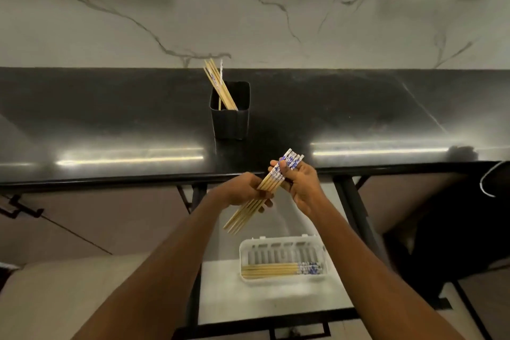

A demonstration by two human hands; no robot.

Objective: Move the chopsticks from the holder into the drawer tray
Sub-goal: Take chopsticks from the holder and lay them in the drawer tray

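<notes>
Both hands hold one bundle of several bamboo chopsticks [271, 180] with blue-and-white patterned tops, slanted above the counter's front edge. My left hand [242, 190] grips the bare middle of the bundle. My right hand [299, 185] grips the patterned upper part, whose tips stick out past the fingers. A black square holder [230, 121] stands on the counter behind, with a few chopsticks [216, 83] leaning in it. Below the hands, a white plastic tray [281, 244] sits in the open drawer with several chopsticks [278, 269] lying along its near side.
The glossy black counter [110, 124] runs the full width, backed by a white marble wall [248, 8]. The white drawer floor [220, 295] lies below, between black frame rails. A dark object [494, 182] sits at the right edge.
</notes>
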